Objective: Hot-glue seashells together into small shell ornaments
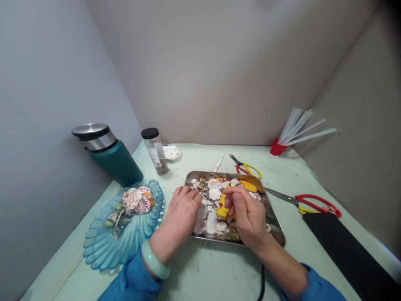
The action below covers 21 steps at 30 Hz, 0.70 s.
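Observation:
My left hand (183, 211) rests over the left side of a metal tray (275, 221) full of several seashells (215, 194); its fingers are curled and pinch a thin metal tool, maybe tweezers (207, 200). My right hand (247, 213) is closed around a small yellow object (223, 208) above the tray's middle. A pale green bangle (154, 261) circles my left wrist. Both sleeves are blue.
A blue shell-shaped glass dish (103, 246) with shells lies at left. Behind it stand a teal flask (109, 156) and a black-capped jar (156, 150). Yellow-handled scissors (249, 168), red-handled scissors (310, 203), a red cup of white sticks (278, 147) and a black pad (347, 255) lie right.

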Tool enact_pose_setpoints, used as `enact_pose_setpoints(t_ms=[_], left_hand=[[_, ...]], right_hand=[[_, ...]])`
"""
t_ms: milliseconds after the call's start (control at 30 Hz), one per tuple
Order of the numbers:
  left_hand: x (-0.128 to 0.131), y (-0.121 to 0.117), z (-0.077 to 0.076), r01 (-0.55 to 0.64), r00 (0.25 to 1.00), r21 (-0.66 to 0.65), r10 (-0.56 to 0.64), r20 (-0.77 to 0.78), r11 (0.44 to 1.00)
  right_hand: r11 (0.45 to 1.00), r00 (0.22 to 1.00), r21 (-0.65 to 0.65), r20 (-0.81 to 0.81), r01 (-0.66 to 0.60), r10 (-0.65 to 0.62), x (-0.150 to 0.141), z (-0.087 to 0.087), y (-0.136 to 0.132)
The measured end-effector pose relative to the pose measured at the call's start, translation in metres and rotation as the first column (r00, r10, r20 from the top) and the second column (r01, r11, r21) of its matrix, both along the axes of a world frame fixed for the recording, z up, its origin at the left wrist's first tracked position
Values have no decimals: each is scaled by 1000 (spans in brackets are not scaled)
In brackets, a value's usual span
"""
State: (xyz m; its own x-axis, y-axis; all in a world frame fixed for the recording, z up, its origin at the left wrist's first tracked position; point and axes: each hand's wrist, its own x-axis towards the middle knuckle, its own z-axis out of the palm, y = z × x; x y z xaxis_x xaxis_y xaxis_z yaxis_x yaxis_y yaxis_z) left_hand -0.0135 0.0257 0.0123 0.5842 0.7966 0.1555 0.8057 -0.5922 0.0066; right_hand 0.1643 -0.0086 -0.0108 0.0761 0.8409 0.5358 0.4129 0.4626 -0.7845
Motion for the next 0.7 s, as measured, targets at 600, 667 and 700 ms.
enact_pose_setpoints(t_ms=[600, 667, 700], left_hand=[[7, 8, -9, 26, 999, 1, -26, -31, 1000], [11, 9, -10, 47, 999, -9, -47, -15, 999], [13, 9, -10, 59, 998, -16, -59, -7, 998]], right_hand=[[1000, 1000, -4, -8, 8, -8, 0, 0, 1], [1000, 1000, -10, -3, 11, -11, 0, 0, 1], [1000, 1000, -12, 1, 12, -12, 0, 0, 1]])
